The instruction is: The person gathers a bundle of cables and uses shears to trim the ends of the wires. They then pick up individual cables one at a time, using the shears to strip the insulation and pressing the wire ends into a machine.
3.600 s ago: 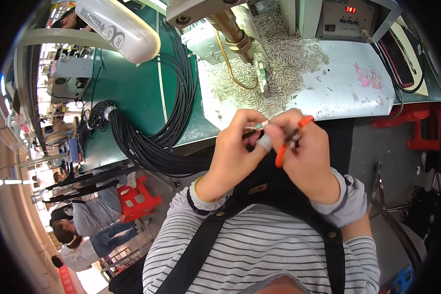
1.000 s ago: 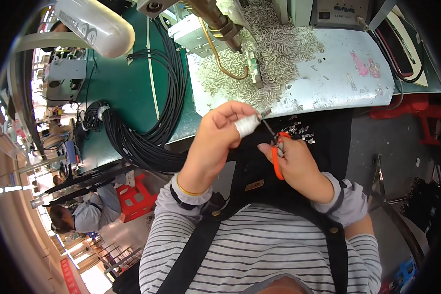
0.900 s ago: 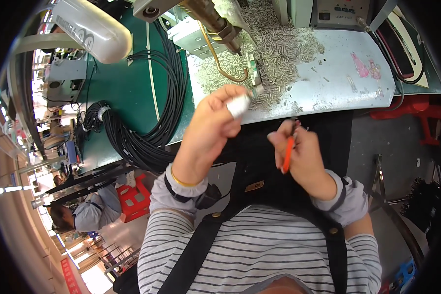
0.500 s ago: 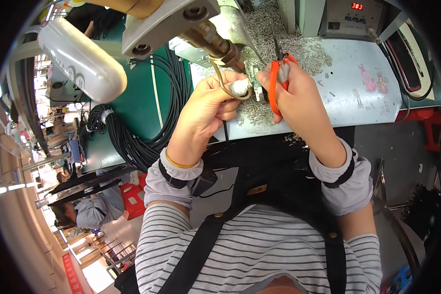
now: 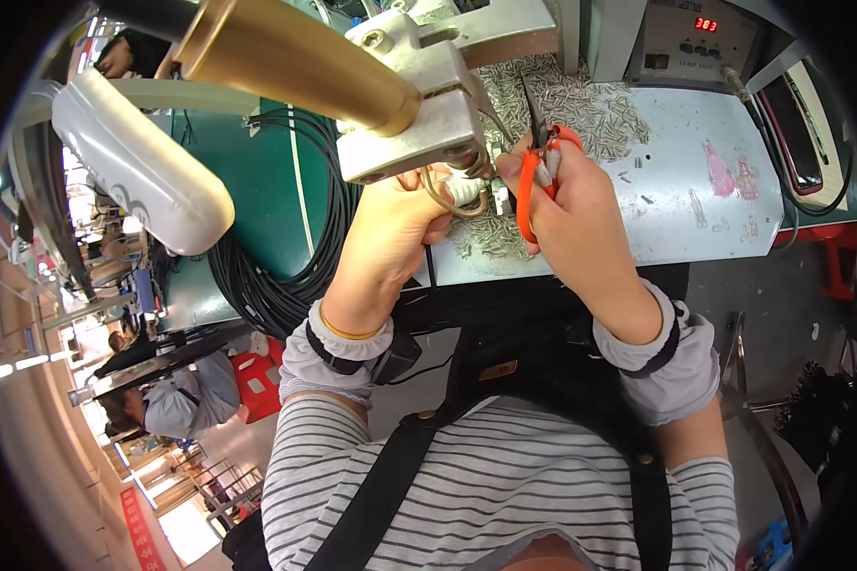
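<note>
My left hand [image 5: 388,238] is closed at the small metal fixture [image 5: 506,198]. Its fingertips are partly covered by the machine head, and what they pinch cannot be made out. Something white [image 5: 465,190] shows at those fingers, beside a bent brownish tube [image 5: 445,204]. My right hand [image 5: 586,205] is wrapped round orange-handled scissors [image 5: 528,195], their dark blades pointing away from me. The thumb and forefinger of this hand reach to the fixture's right side. Over the left fingers hangs the soldering machine's head, a metal clamp block [image 5: 405,143] on a gold cylinder [image 5: 295,67].
Many small metal pins [image 5: 605,119] lie heaped behind and around the fixture on the pale board [image 5: 676,205]. Black cable coils [image 5: 262,281] rest to the left under a white lamp [image 5: 143,162]. A control box [image 5: 697,48] with a red display stands back right.
The machine head has come lower and nearer, now covering part of my left fingers. Both hands stay at the fixture, with the scissors still in the right one.
</note>
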